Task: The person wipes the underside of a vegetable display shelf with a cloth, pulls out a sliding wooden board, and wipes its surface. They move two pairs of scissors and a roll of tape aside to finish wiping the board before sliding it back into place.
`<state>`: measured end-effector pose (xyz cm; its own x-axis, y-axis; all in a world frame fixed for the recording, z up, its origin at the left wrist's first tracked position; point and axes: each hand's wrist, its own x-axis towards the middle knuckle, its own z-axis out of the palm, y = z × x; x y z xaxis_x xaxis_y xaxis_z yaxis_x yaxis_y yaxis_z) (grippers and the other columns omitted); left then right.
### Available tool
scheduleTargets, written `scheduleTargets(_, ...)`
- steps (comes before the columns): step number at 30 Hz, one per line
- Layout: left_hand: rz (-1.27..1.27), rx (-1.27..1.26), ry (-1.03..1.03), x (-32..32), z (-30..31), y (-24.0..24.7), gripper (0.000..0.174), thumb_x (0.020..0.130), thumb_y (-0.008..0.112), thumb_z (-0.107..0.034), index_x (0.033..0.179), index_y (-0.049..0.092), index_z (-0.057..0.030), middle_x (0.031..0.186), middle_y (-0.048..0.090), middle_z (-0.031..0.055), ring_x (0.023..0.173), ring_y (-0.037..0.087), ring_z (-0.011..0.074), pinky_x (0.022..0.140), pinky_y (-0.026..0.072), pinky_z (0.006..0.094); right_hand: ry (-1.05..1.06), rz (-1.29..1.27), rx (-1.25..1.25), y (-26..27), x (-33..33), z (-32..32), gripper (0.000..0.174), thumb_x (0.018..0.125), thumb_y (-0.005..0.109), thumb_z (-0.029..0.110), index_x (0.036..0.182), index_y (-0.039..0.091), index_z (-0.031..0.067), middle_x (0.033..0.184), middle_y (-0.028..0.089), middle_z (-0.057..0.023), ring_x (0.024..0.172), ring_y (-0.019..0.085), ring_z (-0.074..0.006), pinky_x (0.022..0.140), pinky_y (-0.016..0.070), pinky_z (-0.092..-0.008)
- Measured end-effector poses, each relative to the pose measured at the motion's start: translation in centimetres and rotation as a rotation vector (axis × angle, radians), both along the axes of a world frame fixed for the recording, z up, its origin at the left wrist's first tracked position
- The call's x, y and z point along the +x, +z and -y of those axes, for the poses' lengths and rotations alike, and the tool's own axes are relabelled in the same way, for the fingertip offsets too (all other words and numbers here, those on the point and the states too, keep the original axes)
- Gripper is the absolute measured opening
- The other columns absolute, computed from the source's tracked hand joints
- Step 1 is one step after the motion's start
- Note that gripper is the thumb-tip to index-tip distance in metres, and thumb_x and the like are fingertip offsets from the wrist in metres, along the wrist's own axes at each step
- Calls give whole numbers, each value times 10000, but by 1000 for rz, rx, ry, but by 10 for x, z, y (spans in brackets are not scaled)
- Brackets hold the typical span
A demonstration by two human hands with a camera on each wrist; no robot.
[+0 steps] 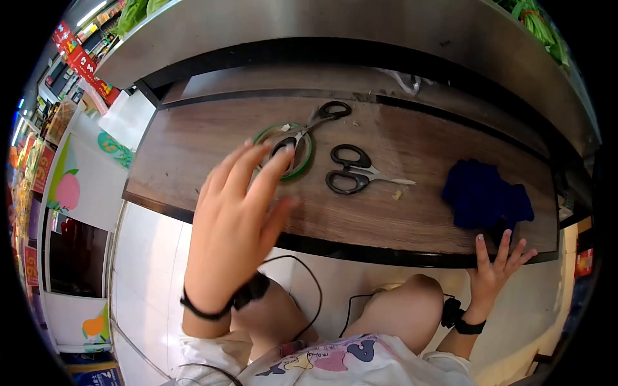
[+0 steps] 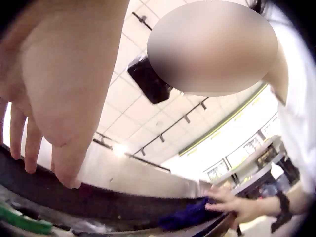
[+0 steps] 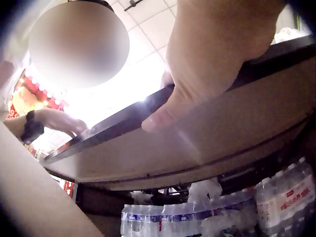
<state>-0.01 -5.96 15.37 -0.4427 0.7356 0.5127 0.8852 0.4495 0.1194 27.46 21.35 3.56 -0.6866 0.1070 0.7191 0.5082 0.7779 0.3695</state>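
Wooden shelf (image 1: pixel 193 154) was touched at its front edge by the right hand (image 1: pixel 496 267), fingers straight and nothing gripped, just beside a blue cloth (image 1: pixel 486 193). The left hand (image 1: pixel 235 219) was held spread and empty above a green tape ring (image 1: pixel 305 164). Scissors (image 1: pixel 315 122) lay across the ring, with a second pair (image 1: pixel 351 170) beside it. Contact at the ring's bare rim, clear of the blades, was judged safest.
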Motion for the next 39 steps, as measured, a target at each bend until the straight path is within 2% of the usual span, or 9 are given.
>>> scheduleTargets(2, -93, -53, 5, -20, -13, -10, 465, 799, 634, -142, 1241, 510, -68, 1182, 559, 146, 1050, 534, 366, 908, 425, 418, 3, 0, 10, -1, 0, -1, 511, 692, 738, 385, 1175, 569, 387, 1476, 305, -7, 1405, 135, -311, 1080, 70, -661)
scheduleTargets(13, 7, -255, 105, -35, -22, -22, 376, 771, 610, -66, 1132, 509, -40, 982, 584, 157, 923, 549, 347, 832, 434, 410, -37, 62, 75, 2, 6, -5, 507, 772, 682, 421, 1232, 482, 495, 1500, 244, 36, 1409, 119, -313, 1065, 150, -669)
scheduleTargets(17, 9, -266, 88, -36, -18, -22, 404, 799, 610, -87, 1184, 493, -51, 998, 583, 161, 947, 539, 338, 862, 415, 403, 33, -3, 109, 0, 5, -12, 502, 740, 633, 582, 1174, 546, 346, 1471, 300, -47, 1394, 141, -356, 1047, 151, -702)
scheduleTargets(20, 75, -315, 105, -32, -19, -17, 494, 835, 593, -118, 1309, 460, -80, 1092, 557, 188, 984, 511, 370, 884, 400, 418, 58, -23, 78, -2, 7, -19, 484, 764, 664, 516, 1195, 527, 345, 1474, 291, -65, 1390, 135, -384, 1051, 143, -693)
scheduleTargets(26, 18, -467, 0, -53, -23, -25, 606, 770, 632, -156, 1352, 463, -127, 941, 521, 120, 876, 484, 317, 816, 387, 397, 188, 72, 6, -3, -10, -42, 635, 741, 735, 456, 1293, 472, 284, 1485, 231, -152, 1391, 118, -410, 1082, 96, -635)
scheduleTargets(28, -16, -469, -15, -67, -25, -29, 629, 731, 631, -72, 1339, 480, -131, 917, 520, 115, 859, 489, 303, 796, 398, 384, 236, 159, 70, 7, -27, -46, 691, 729, 735, 483, 1323, 453, 269, 1492, 212, -152, 1390, 112, -416, 1087, 90, -623)
scheduleTargets(31, -205, -419, -20, -83, -28, -39, 666, 670, 608, 25, 1310, 508, -129, 888, 522, 112, 827, 496, 290, 763, 412, 360, 253, 154, 6, 10, -47, -44, 544, 829, 601, 226, 1347, 437, 252, 1480, 248, -168, 1393, 113, -414, 1085, 71, -626)
scheduleTargets(34, -210, -388, -70, -75, -28, -33, 688, 633, 584, 69, 1289, 528, -131, 876, 528, 105, 792, 500, 288, 742, 420, 346, 250, 144, 3, -2, -36, -44, 562, 800, 438, 12, 1320, 472, 222, 1480, 263, -171, 1397, 132, -399, 1078, 72, -637)
scheduleTargets(39, -254, -60, -220, -91, -1, -13, 472, 777, 613, -140, 1227, 550, -14, 922, 565, 132, 710, 529, 238, 637, 434, 311, 196, 113, 97, 6, -40, -39, 487, 812, 528, 55, 1265, 515, 235, 1459, 327, -139, 1380, 212, -382, 1062, 83, -671)
